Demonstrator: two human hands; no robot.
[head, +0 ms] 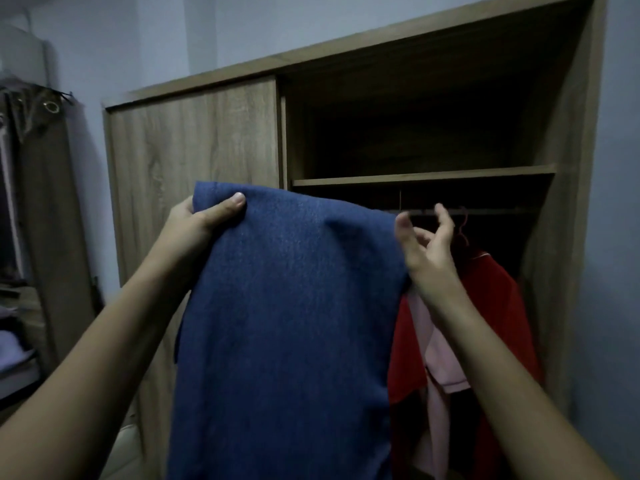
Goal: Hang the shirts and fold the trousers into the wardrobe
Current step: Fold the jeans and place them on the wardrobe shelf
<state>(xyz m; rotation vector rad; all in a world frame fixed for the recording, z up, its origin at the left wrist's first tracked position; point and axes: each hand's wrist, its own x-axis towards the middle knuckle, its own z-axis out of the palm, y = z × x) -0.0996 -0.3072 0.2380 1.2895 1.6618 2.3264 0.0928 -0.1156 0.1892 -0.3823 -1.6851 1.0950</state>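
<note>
A pair of blue denim trousers (291, 323) hangs folded in front of me, raised before the open wardrobe (561, 237). My left hand (204, 216) pinches the top left corner, thumb on the front. At the cloth's right edge my right hand (426, 244) has its fingers spread; whether it touches the cloth is unclear. Behind it a red shirt (502, 299) and a pink shirt (436, 348) hang on hangers from the rail (491, 211). The wooden shelf (422, 176) above the rail looks bare and dark.
The wardrobe's left half is covered by a sliding wooden door (194, 161). At far left stands an open rack (20, 237) with hanging and stacked clothes. Pale blue wall surrounds the wardrobe.
</note>
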